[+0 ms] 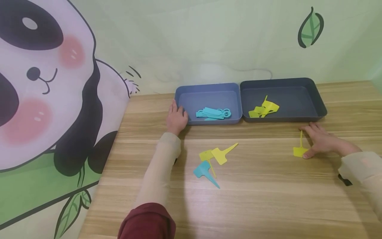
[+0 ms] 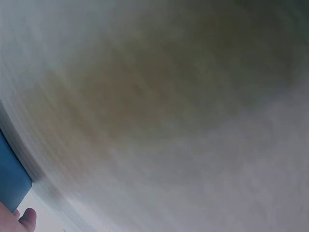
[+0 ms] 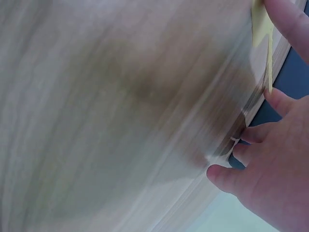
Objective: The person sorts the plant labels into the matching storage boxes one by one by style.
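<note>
My left hand rests at the front left corner of the blue tray, fingers against its side. Inside that tray lies a pile of turquoise plant labels. Just in front of the dark tray, my right hand holds a yellow T-shaped plant label between thumb and forefinger. The thumb is at its broad plate and the forefinger at the stem's tip, as the right wrist view also shows. Several yellow plant labels lie in the dark tray.
Between the hands, two yellow labels and a turquoise label lie loose on the wooden table. The trays stand side by side near the table's back edge, before a pale green backdrop with a panda picture.
</note>
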A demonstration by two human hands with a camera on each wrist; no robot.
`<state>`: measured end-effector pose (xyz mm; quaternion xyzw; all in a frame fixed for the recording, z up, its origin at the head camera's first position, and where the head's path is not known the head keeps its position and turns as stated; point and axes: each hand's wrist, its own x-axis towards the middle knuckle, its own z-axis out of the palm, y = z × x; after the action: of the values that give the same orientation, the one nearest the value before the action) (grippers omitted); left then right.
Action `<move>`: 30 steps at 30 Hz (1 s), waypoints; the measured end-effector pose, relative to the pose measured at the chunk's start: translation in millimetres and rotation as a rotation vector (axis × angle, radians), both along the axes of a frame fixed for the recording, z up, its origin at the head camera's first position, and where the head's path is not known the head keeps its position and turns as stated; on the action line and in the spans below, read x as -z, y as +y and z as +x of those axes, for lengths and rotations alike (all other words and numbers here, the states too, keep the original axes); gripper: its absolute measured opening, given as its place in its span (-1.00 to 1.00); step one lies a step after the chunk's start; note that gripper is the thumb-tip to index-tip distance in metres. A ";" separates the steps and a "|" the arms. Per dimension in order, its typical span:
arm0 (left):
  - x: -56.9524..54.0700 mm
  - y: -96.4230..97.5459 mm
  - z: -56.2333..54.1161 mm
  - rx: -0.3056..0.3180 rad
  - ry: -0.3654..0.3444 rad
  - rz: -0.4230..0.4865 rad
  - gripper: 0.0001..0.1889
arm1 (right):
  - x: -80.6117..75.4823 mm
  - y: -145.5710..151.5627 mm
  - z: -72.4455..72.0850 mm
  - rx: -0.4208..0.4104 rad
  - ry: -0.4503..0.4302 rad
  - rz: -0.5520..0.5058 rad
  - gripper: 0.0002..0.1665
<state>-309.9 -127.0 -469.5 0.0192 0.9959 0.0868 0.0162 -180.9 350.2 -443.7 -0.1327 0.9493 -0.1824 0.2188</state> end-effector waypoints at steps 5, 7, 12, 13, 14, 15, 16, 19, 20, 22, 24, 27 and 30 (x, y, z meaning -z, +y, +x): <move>-0.5 0.3 0.1 -0.003 -0.006 0.003 -0.46 | 0.4 -1.6 3.2 -0.003 0.089 -0.003 0.29; -0.7 0.3 -0.1 -0.004 -0.007 0.005 -0.46 | 0.2 -2.3 5.1 0.004 0.125 0.030 0.29; -0.5 0.0 -0.4 -0.004 -0.003 0.014 -0.47 | -1.5 -2.7 8.6 0.055 0.127 0.115 0.37; -0.5 -0.2 -0.4 -0.004 -0.004 0.016 -0.47 | -1.7 -2.8 9.0 0.072 0.123 0.109 0.36; -0.5 -0.2 -0.3 -0.004 -0.002 0.017 -0.47 | -1.7 -2.6 9.2 0.094 0.119 0.102 0.34; -0.5 -0.3 -0.2 -0.002 -0.004 0.016 -0.47 | -1.8 -2.8 9.4 0.119 0.120 0.091 0.28; -0.6 -0.2 0.0 -0.001 -0.001 0.017 -0.47 | -1.7 -2.1 9.5 0.141 0.116 0.076 0.22; -0.7 -0.4 0.4 0.000 0.001 0.020 -0.47 | -1.5 -1.5 8.9 0.217 0.083 0.015 -0.08; -0.7 -0.4 0.5 0.000 0.003 0.022 -0.47 | -1.7 -1.3 8.5 0.238 0.070 -0.001 -0.16; -0.8 -0.3 0.8 0.000 0.007 0.022 -0.47 | -2.2 -0.1 8.0 0.270 0.033 -0.026 -0.25; -1.0 -0.1 1.1 0.000 0.007 0.019 -0.47 | -3.0 0.6 7.8 0.301 0.002 -0.044 -0.26; -1.3 0.0 1.3 -0.001 0.005 0.014 -0.47 | -3.6 1.7 8.1 0.341 -0.016 -0.064 -0.28; -1.2 -0.1 1.1 -0.002 0.005 0.015 -0.47 | -2.7 2.6 8.6 0.389 -0.030 -0.113 -0.46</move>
<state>-308.8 -127.1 -468.3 0.0186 0.9953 0.0944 0.0134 -172.3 352.8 -441.0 0.0439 0.9420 -0.2762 0.1856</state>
